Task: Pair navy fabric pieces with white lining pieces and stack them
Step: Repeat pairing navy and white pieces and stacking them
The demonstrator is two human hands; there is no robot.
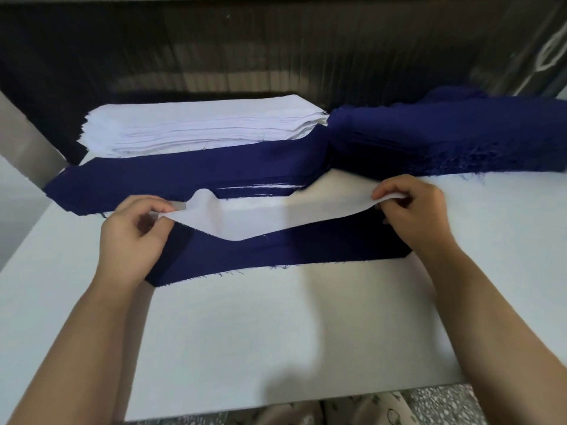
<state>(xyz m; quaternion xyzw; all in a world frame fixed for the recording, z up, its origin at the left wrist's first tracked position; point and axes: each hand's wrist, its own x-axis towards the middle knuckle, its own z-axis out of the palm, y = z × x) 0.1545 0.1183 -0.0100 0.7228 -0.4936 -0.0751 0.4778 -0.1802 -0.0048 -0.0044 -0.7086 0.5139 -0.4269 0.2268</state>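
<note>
Hanging slack between both hands, the lining (245, 219) is a white strip held just above a navy piece (276, 256) that lies flat on the counter (276, 332). The left grip (132, 240) pinches the strip's left end between thumb and fingers, and the right grip (414, 216) pinches the right end the same way. Both are clenched on the lining and on nothing else, though the heel of the left hand seems to lie over the navy piece's left end. Holding the thin cloth by its two ends keeps it spread to full length, probably so its edges can be matched to the navy shape below before it is laid down. The middle sags close to the navy cloth, so I judge the pair not yet joined.

Just behind, a low pile (184, 179) topped in navy shows thin white edges along its near side, which suggests finished pairs stacked within easy reach. Farther back on the left sits a tall white stack (199, 127) of linings. To the right a thick navy heap (445, 139) with frayed threads meets the pile's right end. With the supplies at the back, the aligning is done close to the body. No brand, label or writing can be read anywhere
</note>
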